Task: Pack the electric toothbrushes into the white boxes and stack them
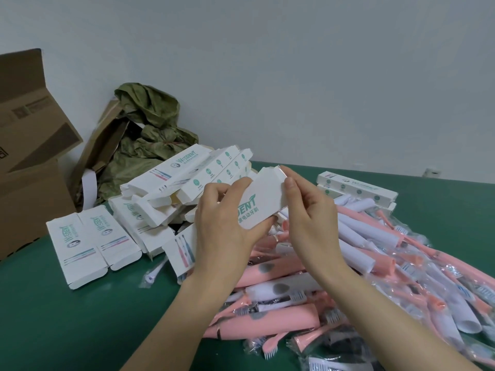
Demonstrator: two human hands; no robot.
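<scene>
White box (261,194), centre frame, over the toothbrush pile (334,277) at lower right. Clasped round its lower half by left hand (222,223); upper end flap (277,171) pinched by right hand (308,210). Tuck flap squarely, steadying the body, without creasing card. Other boxes (171,188) heaped centre left.

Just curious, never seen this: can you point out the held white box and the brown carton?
held white box (265,195): head view, its printed front face.
brown carton (29,204): head view, its front wall.

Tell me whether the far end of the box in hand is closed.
Not closed: the white box's end flaps stand out untucked, the right hand pinching one. The left hand grips the body.
</scene>
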